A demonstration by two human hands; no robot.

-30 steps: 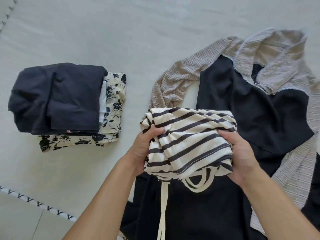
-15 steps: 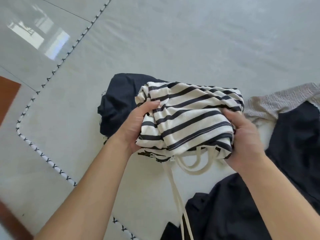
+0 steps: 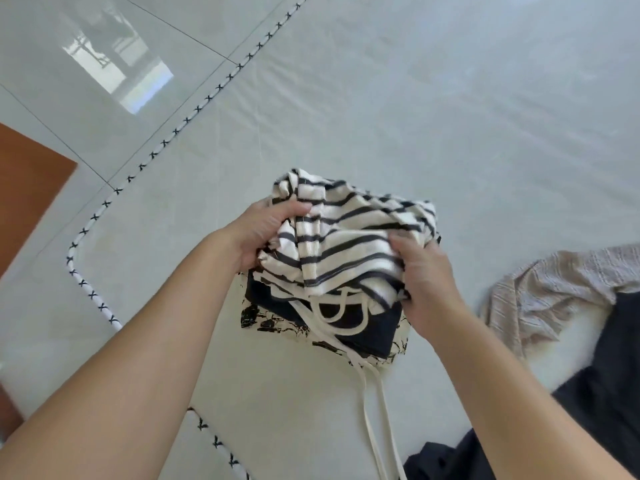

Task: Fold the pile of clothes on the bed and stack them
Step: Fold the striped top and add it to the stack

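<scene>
Head view: both hands are gripping the folded striped garment (image 3: 349, 244), which is sitting on top of the stack at the middle of the bed (image 3: 450, 116). The left hand (image 3: 263, 233) is holding the striped garment's left edge, fingers (image 3: 294, 211) curled over the top of the cloth and pressed together. The right hand (image 3: 426, 271) is clutching the garment's right side, fingers (image 3: 403, 242) curled into the fabric, thumb hidden. Directly under the striped garment a folded dark navy piece (image 3: 374, 327) is lying, and under that a cream floral-print piece (image 3: 273, 322) is poking out at the near and left edges. White drawstrings (image 3: 372, 403) are hanging from the striped garment's near edge, looping over the navy piece and trailing toward the camera across the bed. To the right of the striped garment, well apart, an unfolded garment is lying spread out with a beige textured sleeve (image 3: 554, 289) and black body (image 3: 609, 393). To the left of the striped garment the bed's stitched piping edge (image 3: 104, 206) is running diagonally, with glossy tiled floor (image 3: 104, 64) beyond it.
</scene>
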